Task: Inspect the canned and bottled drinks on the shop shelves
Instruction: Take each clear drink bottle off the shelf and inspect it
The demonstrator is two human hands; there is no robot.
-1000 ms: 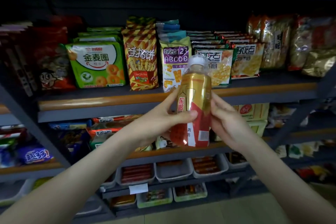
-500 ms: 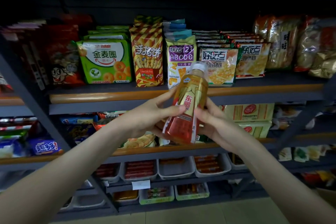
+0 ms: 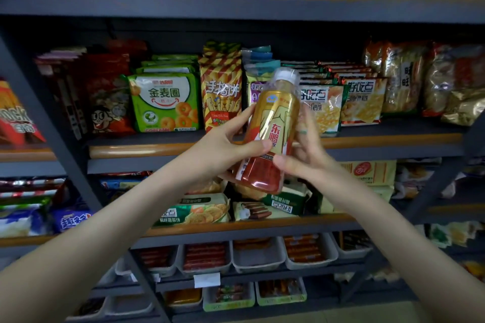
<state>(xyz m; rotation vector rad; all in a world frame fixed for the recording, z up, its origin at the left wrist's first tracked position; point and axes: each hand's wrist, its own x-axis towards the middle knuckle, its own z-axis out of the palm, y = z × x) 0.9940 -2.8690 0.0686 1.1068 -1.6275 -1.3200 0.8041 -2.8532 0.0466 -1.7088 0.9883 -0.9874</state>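
Note:
A plastic drink bottle (image 3: 273, 123) with a gold and red label and a clear cap is held up in front of the snack shelves, its top leaning to the right. My left hand (image 3: 225, 149) grips its left side, thumb laid across the label. My right hand (image 3: 307, 157) holds its right side, thumb pressing on the red lower part and fingers behind the bottle. The bottle's base is level with the second shelf's snack packs.
Grey shelves with orange front rails (image 3: 168, 149) carry snack packs: a green ring-biscuit bag (image 3: 164, 102), a striped fries-biscuit bag (image 3: 221, 92), cracker packs (image 3: 362, 99). White trays of sausages (image 3: 257, 257) fill the lower shelves. A slanted grey upright (image 3: 52, 128) stands at left.
The bottle has tilted from nearly upright so that its top leans right, and turned so that the label's front faces me. The view has shifted upward, showing the top shelf.

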